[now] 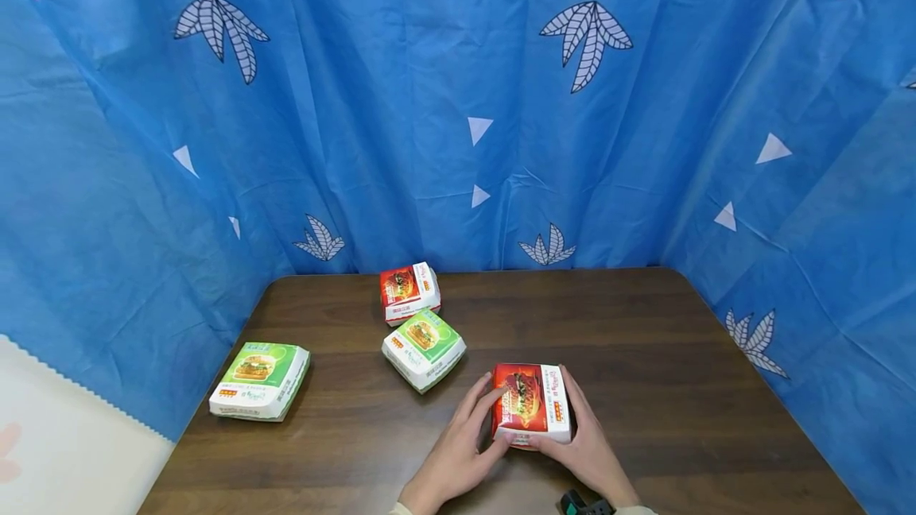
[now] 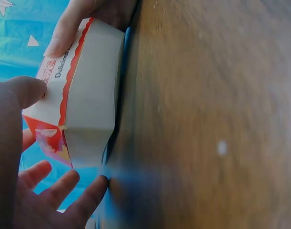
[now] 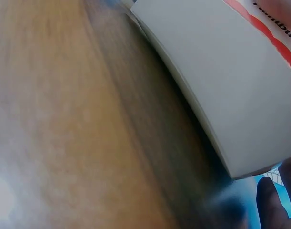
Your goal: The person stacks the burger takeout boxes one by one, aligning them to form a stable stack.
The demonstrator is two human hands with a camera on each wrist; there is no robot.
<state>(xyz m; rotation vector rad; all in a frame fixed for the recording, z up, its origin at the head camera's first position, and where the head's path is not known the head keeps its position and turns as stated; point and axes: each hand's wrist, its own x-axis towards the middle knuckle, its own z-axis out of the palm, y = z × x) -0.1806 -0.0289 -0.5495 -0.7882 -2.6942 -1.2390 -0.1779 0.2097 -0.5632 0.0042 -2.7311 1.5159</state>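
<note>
A red-and-white burger box (image 1: pixel 531 404) with a burger picture on its lid stands near the front of the table between both hands. My left hand (image 1: pixel 458 447) grips its left side, thumb at the front corner and fingers around the far left side. On the other side, my right hand (image 1: pixel 591 448) holds it with the thumb on the front face and the fingers along the right side. In the left wrist view, the pale lower wall of the burger box (image 2: pixel 92 81) is close over the wood. The right wrist view shows the same wall large, with most of that hand out of frame.
Behind the hands, a green-and-white burger box (image 1: pixel 425 348) sits at an angle, its far corner at another red burger box (image 1: pixel 409 292). A second green burger box (image 1: pixel 261 381) lies near the left table edge. A blue patterned curtain (image 1: pixel 458 102) surrounds the brown table (image 1: pixel 644 356).
</note>
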